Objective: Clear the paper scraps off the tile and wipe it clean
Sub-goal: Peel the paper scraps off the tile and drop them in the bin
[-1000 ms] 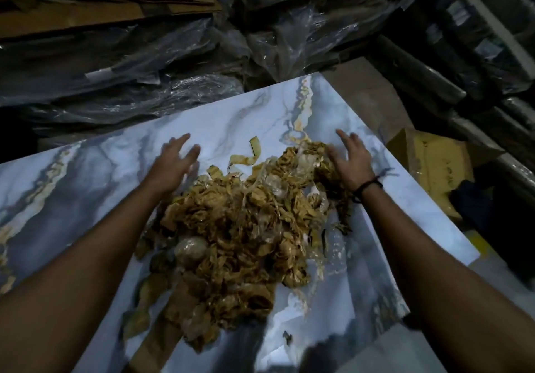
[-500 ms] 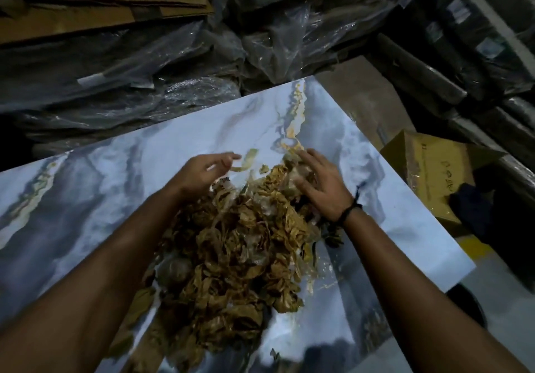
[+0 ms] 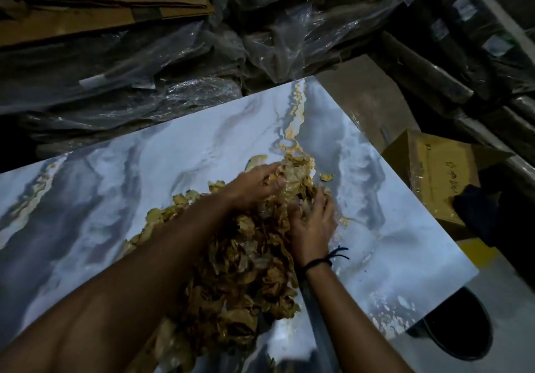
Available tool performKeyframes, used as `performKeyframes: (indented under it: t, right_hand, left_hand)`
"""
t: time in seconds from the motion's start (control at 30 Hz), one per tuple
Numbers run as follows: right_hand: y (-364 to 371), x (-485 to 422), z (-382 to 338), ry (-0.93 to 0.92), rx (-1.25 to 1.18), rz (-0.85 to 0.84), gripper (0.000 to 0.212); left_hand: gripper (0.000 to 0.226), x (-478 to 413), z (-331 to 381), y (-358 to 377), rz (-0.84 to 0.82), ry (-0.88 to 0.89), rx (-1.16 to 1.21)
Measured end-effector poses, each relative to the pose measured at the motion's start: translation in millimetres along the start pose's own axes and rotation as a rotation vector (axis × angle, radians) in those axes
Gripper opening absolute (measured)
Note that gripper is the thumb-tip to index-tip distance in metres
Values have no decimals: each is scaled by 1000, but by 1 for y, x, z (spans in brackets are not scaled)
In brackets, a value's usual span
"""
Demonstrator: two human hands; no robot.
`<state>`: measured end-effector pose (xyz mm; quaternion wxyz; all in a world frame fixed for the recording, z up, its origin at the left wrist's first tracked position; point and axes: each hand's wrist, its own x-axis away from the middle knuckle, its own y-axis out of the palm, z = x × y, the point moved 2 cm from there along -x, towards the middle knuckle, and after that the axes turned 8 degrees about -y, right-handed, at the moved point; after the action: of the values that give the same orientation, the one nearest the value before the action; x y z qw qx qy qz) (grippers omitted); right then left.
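Note:
A big glossy marble-patterned tile [image 3: 179,152] lies tilted across the view, white and grey with gold veins. A heap of crumpled brown paper scraps [image 3: 249,259] sits in its middle and runs toward me. My left hand [image 3: 257,183] lies on the far top of the heap, fingers curled into the scraps. My right hand [image 3: 314,222], a black cord round its wrist, presses against the heap's right side with fingers bent into the paper. One loose scrap [image 3: 326,176] lies on the tile just right of the heap.
Clear plastic wrap [image 3: 289,25] and flattened cardboard [image 3: 101,4] pile up behind the tile. An open yellow carton [image 3: 434,175] stands off the tile's right edge, a dark cloth [image 3: 477,207] beside it. A black round object [image 3: 460,326] sits below the tile's near right corner.
Both hands have come together from the heap's two sides onto its far top, bunching the scraps into a narrower heap. The view has tilted a little.

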<state>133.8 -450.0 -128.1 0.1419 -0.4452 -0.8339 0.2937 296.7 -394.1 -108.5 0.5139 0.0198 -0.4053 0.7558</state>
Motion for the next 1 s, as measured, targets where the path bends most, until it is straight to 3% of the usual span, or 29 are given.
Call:
performKeyframes:
  t: [0.1,0.23,0.47,0.63,0.8,1.0]
  right_hand:
    - [10,-8,-5,13,-127,-33,123]
    - [18,-15,-9,3,-195,-40,121]
    - [18,-22,-31,41,-364,16,129]
    - [16,-36,-39,-9,-477,57,86]
    - [5,-50,-53,7,-660,98,71]
    - [-17,-64,-75,-40,-796,147,34]
  left_hand:
    - [53,4,2,11,-29,19,65]
    - [61,6,2,15,-8,-12,338]
    - [41,6,23,21,87,10,571]
    - [43,3,34,15,160,60,690]
    - [44,8,54,5,249,63,864]
    - [39,25,87,-5,369,36,1104]
